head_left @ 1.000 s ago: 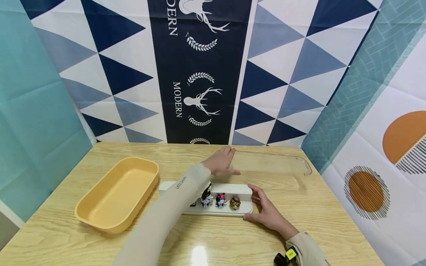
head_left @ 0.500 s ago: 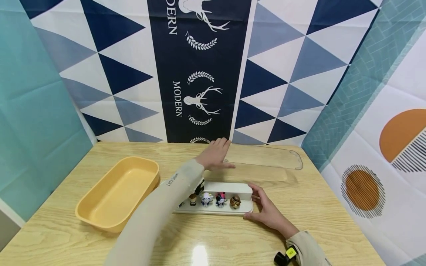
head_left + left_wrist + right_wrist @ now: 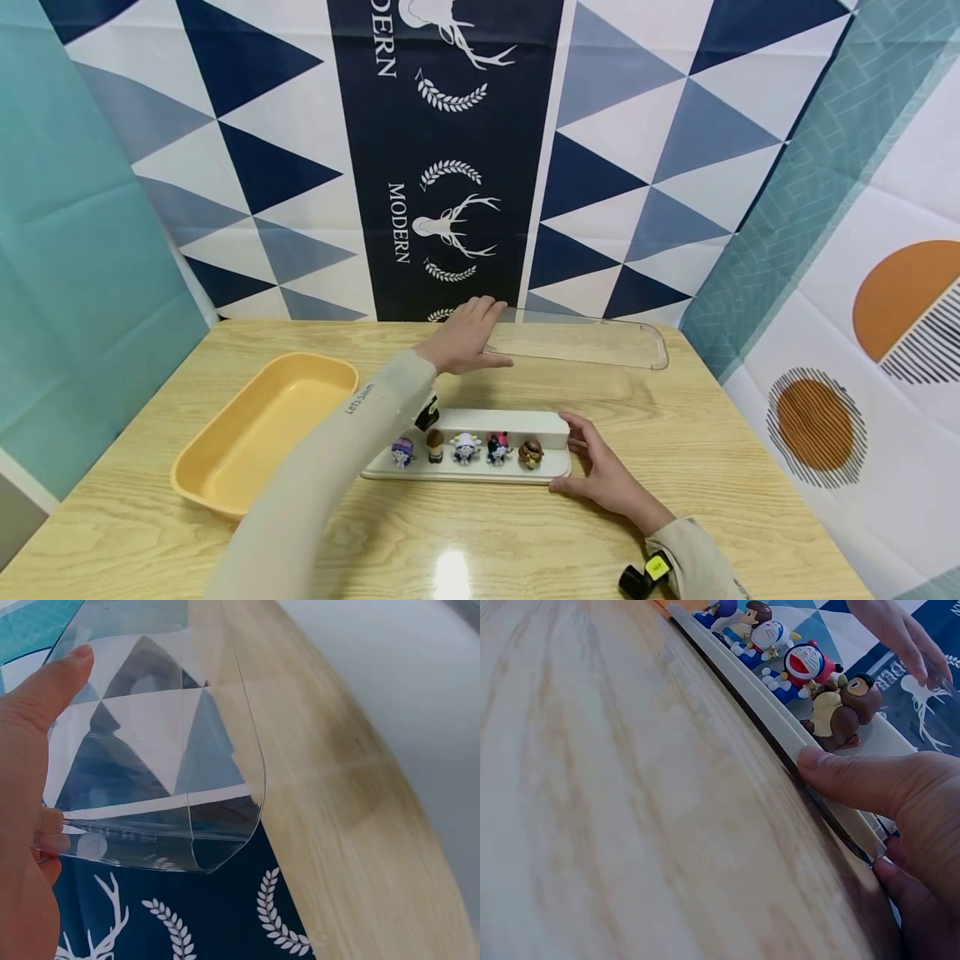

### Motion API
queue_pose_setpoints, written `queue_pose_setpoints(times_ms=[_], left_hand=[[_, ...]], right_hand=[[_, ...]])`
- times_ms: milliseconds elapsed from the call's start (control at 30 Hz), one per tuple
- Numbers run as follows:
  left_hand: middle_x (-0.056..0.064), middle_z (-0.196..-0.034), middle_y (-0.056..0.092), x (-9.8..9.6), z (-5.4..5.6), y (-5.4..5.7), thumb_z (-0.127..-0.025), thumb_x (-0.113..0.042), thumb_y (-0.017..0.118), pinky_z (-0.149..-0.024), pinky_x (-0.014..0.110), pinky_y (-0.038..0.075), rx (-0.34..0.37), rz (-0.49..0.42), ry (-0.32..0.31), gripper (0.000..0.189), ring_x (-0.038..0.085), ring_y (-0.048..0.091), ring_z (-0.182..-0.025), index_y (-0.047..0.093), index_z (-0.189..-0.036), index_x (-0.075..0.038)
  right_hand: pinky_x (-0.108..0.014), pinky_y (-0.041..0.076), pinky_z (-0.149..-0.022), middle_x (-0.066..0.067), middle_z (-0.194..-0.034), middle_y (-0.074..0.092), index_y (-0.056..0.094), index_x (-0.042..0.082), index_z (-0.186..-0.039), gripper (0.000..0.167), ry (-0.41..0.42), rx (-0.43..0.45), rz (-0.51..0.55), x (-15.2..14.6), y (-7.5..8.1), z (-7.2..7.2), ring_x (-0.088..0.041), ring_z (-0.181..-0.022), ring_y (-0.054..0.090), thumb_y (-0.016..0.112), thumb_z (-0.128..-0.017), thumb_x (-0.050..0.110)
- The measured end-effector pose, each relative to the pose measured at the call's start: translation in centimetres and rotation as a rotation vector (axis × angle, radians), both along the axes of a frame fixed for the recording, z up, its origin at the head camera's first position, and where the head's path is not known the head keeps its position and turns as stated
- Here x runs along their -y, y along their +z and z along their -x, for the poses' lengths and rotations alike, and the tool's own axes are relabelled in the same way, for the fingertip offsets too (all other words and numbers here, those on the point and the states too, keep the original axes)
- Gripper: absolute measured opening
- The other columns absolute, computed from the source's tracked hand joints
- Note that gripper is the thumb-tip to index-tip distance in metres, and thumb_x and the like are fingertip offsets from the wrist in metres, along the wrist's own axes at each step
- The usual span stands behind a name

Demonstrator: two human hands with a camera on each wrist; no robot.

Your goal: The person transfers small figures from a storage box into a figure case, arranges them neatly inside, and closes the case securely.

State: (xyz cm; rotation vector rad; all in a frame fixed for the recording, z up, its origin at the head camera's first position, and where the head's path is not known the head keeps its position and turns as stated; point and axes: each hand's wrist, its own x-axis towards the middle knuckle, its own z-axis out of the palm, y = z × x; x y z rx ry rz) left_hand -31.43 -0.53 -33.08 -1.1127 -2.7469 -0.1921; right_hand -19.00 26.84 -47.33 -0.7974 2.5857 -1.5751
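Observation:
My left hand (image 3: 467, 337) grips one end of a clear plastic cover (image 3: 581, 340), thumb on one side and fingers on the other. The cover is held above the back of the table, and its far end points right. My right hand (image 3: 603, 471) holds the right end of a white stepped display stand (image 3: 502, 419), with the thumb (image 3: 840, 774) on its front edge. Several small figurines stand in a row on its lower step, among them a brown one (image 3: 840, 712) at the right end and one in a red hood (image 3: 804, 664). The left sleeve covers the stand's back left corner.
A yellow plastic basin (image 3: 255, 433) sits left of the stand, partly behind the left sleeve. The wooden table (image 3: 570, 550) ends at a patterned cloth backdrop (image 3: 465, 125). A black wrist device (image 3: 637, 579) hangs by the right cuff.
My left hand has moved up, back and a little left with the clear cover. More figurines at the left now show past the sleeve. My right hand stays on the stand.

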Motion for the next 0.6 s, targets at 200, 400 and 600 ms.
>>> queue_pose_setpoints(times_ms=[200, 400, 600], left_hand=[[0.021, -0.148, 0.036, 1.7, -0.3, 1.2, -0.089, -0.056, 0.067, -0.113, 0.046, 0.030, 0.012, -0.072, -0.013, 0.094, 0.033, 0.035, -0.134, 0.029, -0.152, 0.003], [0.022, -0.147, 0.036, 3.9, -0.5, 2.1, -0.089, -0.053, 0.069, -0.114, 0.048, 0.027, 0.042, -0.151, -0.020, 0.094, 0.036, 0.033, -0.137, 0.029, -0.152, 0.004], [0.023, -0.149, 0.032, 5.7, -0.9, 2.8, -0.089, -0.050, 0.071, -0.115, 0.048, 0.026, 0.093, -0.190, -0.013, 0.094, 0.035, 0.029, -0.137, 0.027, -0.153, 0.004]], right_hand=[[-0.040, 0.038, -0.108, -0.019, -0.140, 0.046, 0.024, 0.002, -0.153, 0.099, -0.004, 0.019, -0.003, 0.0, 0.0, 0.0, -0.037, -0.129, 0.044, 0.087, -0.078, 0.015], [-0.039, 0.038, -0.109, -0.019, -0.141, 0.046, 0.023, 0.001, -0.154, 0.099, 0.007, -0.002, -0.006, 0.0, 0.0, -0.2, -0.036, -0.130, 0.044, 0.086, -0.079, 0.014], [-0.038, 0.038, -0.109, -0.019, -0.141, 0.045, 0.023, 0.003, -0.154, 0.100, -0.003, 0.014, -0.005, 0.0, 0.0, -0.1, -0.037, -0.131, 0.044, 0.086, -0.078, 0.015]])
